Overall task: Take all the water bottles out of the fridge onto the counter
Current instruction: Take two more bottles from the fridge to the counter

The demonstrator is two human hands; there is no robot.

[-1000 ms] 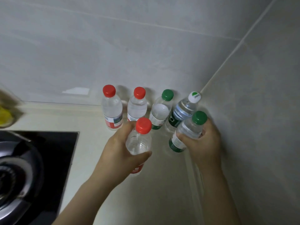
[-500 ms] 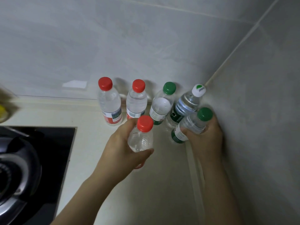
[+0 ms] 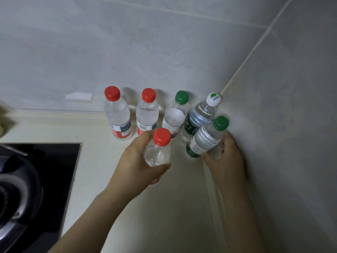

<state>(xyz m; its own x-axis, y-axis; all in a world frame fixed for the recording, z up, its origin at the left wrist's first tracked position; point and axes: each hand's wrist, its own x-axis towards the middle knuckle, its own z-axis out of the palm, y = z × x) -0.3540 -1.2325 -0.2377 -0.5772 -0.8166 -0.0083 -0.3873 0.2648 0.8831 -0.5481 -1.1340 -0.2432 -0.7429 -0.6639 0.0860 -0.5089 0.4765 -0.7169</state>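
Six water bottles show in all. Three are red-capped: the far-left red-capped bottle (image 3: pixel 118 117), the second red-capped bottle (image 3: pixel 146 114) and the held red-capped bottle (image 3: pixel 157 152). Two are green-capped: the standing green-capped bottle (image 3: pixel 175 115) and the held green-capped bottle (image 3: pixel 206 139). One is the white-capped bottle (image 3: pixel 200 115). Four stand unheld on the one worktop (image 3: pixel 94 161); two hands, the left hand (image 3: pixel 135 161) and right hand (image 3: pixel 228 161), hold one each. One hob (image 3: pixel 54 170) lies at the left.

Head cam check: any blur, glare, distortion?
Head view: the held red-capped bottle and green-capped bottle read sharp; yellowish object at the left edge is smeared; pale glare patch on the back wall; soft shadows behind the rear bottles; corner grout line bows, wide-angle.
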